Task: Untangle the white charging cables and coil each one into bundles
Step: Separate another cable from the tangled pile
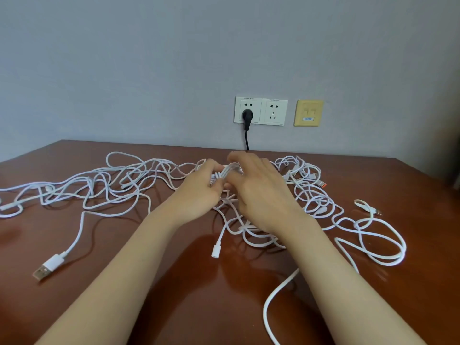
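— So where do the white cables [112, 185] sit against the fingers?

— A few strands, gathered side by side, run between the person's two hands just above the middle of the frame. The left hand [199, 190] has its fingers curled round them. The right hand [261, 195] shows its back, with its fingers bent down onto the same strands, pinching them.

— And the rest of the cables?

— They sprawl loose over the brown table [224, 307], from the left edge across to the right side, and some loops pass under both wrists.

— How do they look?

— They are thin, white and smooth, crossing one another in a tangle of open loops. A flat USB plug [48, 267] lies at lower left. A small white connector [216, 250] lies between the forearms. An orange-tipped end [323, 185] shows at the right, beyond the right hand.
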`<state>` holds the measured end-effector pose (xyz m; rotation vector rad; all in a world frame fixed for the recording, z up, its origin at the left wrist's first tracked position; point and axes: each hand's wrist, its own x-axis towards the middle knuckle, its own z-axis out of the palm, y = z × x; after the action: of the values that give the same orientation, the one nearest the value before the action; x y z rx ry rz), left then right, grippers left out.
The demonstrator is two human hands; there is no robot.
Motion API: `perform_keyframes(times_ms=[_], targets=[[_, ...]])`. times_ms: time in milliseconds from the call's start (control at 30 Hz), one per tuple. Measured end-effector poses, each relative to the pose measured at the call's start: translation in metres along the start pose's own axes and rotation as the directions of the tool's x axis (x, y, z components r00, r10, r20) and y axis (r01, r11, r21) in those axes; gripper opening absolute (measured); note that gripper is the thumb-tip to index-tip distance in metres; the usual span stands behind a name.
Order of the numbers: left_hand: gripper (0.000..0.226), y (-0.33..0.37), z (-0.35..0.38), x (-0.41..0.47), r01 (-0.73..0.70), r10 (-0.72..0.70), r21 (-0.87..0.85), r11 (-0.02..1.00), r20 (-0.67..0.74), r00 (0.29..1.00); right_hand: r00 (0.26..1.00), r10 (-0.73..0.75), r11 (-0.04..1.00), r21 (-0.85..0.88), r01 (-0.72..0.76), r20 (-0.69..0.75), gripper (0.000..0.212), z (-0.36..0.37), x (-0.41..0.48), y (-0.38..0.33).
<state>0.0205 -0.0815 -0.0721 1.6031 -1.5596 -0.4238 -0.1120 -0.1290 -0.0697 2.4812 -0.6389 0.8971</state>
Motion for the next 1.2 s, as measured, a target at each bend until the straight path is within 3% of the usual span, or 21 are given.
perform_keyframes(times_ms=[133, 267, 367, 600, 833, 933, 1067, 1200], targets=[[0.016, 0.001, 0.004, -0.001, -0.059, 0.055, 0.048, 0.997, 0.089, 0.995, 0.998, 0.044, 0.993, 0.110, -0.049, 0.049, 0.016, -0.003, -0.001, 0.004], [0.024, 0.001, 0.003, -0.001, -0.097, 0.086, 0.063, 0.993, 0.151, 0.985, 0.969, 0.164, 0.947, 0.245, -0.206, 0.182, 0.014, -0.008, 0.000, 0.008], [0.022, 0.001, 0.002, -0.001, -0.119, 0.111, 0.040, 0.992, 0.161, 0.981, 0.973, 0.197, 0.923, 0.313, -0.226, 0.121, 0.013, -0.013, -0.001, 0.009], [0.025, 0.000, -0.001, -0.002, -0.161, 0.152, 0.021, 0.987, 0.218, 0.964, 0.963, 0.234, 0.898, 0.348, -0.267, 0.136, 0.025, -0.020, -0.004, 0.009], [0.019, -0.001, 0.005, -0.004, -0.144, 0.185, -0.147, 0.979, 0.318, 0.930, 0.923, 0.279, 0.811, 0.450, -0.373, 0.264, 0.015, -0.021, -0.004, 0.018], [0.020, -0.002, 0.008, -0.003, -0.116, 0.192, -0.238, 0.964, 0.324, 0.927, 0.863, 0.354, 0.637, 0.582, -0.505, 0.361, 0.020, -0.020, -0.003, 0.020], [0.030, 0.004, 0.009, -0.004, -0.072, 0.237, -0.499, 0.863, 0.276, 0.932, 0.725, 0.371, 0.133, 0.739, -0.660, 0.581, 0.017, -0.024, -0.003, 0.029], [0.072, 0.009, 0.010, -0.005, -0.099, 0.250, -0.513, 0.853, 0.234, 0.940, 0.653, 0.369, -0.309, 0.750, -0.585, 0.661, 0.027, -0.024, -0.001, 0.028]])
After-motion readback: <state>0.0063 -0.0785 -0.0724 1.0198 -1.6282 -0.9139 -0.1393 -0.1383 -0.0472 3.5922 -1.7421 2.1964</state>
